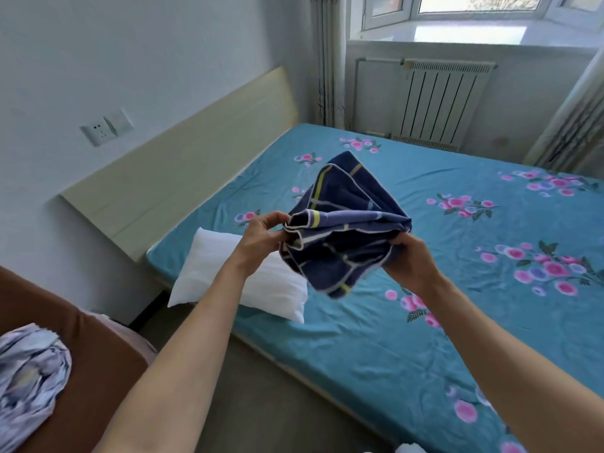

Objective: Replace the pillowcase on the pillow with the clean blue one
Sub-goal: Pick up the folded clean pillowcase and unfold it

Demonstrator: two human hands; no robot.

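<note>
Two hands hold one dark blue pillowcase [346,230] in the air above the bed [457,256]. The left hand [263,235] pinches the left end of its bunched edge between thumb and fingertips; the right hand [408,259] grips the right end with fingers curled into the cloth. The pillowcase is navy with thin white lines and a few short yellow bars. It hangs gathered and folded between the hands, one corner pointing up and away and a lower flap drooping toward the bed.

One bare white pillow [212,273] lies on the near left corner of the bed, below the left forearm and partly hidden by it. It has no cover on it, and the pillowcase does not touch it.

The bed carries one teal sheet printed with clusters of pink and purple flowers. One pale headboard [183,168] runs along the wall on the left. One wall socket [98,132] and one switch plate [119,120] sit side by side above the headboard. One white radiator [444,99] stands under the window [457,8] at the far end, with curtains on either side. At the lower left, one crumpled grey-and-white patterned cloth [29,380] lies on a brown surface [91,354].
</note>
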